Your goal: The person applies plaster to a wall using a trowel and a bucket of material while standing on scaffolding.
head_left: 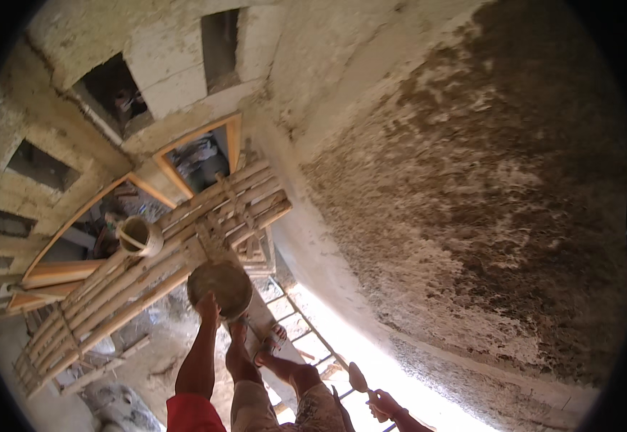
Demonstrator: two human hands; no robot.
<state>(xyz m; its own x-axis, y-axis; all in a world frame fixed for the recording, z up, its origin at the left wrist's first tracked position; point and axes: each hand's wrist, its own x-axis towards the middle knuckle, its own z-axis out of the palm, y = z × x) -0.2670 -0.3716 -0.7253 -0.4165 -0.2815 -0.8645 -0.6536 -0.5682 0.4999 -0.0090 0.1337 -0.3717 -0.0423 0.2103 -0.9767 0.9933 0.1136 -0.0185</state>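
My left hand (208,306) grips the near rim of a round pan of grey mortar (221,283), held over the scaffold at the middle of the view. My right hand (382,405), low at the right, is closed on the handle of a small trowel (357,376), its blade pointing up and left. Below the pan my feet (273,338) stand on a narrow plank (263,295). A rough, mottled plastered wall (457,237) takes up the right side.
A scaffold of wooden poles (126,295) crosses to the left, carrying a pale bucket (138,235). Wooden window frames (233,140) and dark wall openings (43,164) are beyond. Beside the plank, a ladder-like grid (299,317) spans a bright drop to the rubble-strewn ground (177,360).
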